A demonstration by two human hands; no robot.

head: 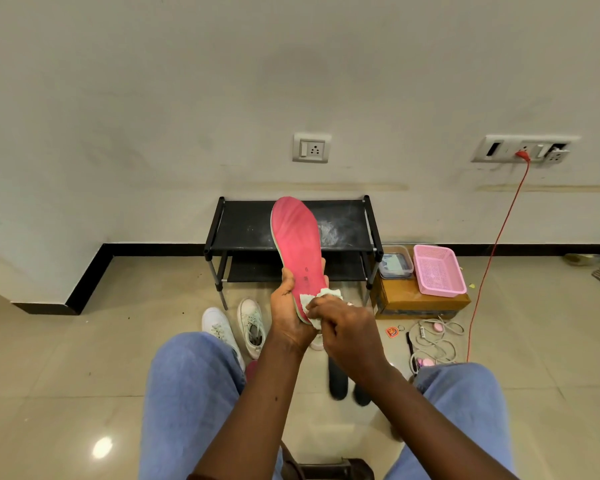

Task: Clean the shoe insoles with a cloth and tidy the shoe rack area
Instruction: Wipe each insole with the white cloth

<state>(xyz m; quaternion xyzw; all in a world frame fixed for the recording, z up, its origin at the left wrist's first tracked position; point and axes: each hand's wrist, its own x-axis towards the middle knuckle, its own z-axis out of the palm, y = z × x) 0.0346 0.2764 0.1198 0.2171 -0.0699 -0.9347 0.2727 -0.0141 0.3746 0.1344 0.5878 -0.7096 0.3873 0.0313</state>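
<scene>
A pink insole (297, 244) stands nearly upright in front of me, toe end up. My left hand (288, 313) grips its heel end from the left and behind. My right hand (343, 332) holds a crumpled white cloth (314, 299) and presses it against the insole's lower part. Behind the insole stands the black two-tier shoe rack (243, 226), its top shelf dusty and bare. Two white sneakers (236, 329) lie on the floor below the rack. Dark insoles (338, 381) lie on the floor between my knees.
Right of the rack, a cardboard box (395, 301) carries a pink basket (437, 270) and a clear plastic container (395, 263). White cables (433, 341) and small items lie on the tiles beside it. A red cord (492, 251) runs up to a wall socket (523, 150).
</scene>
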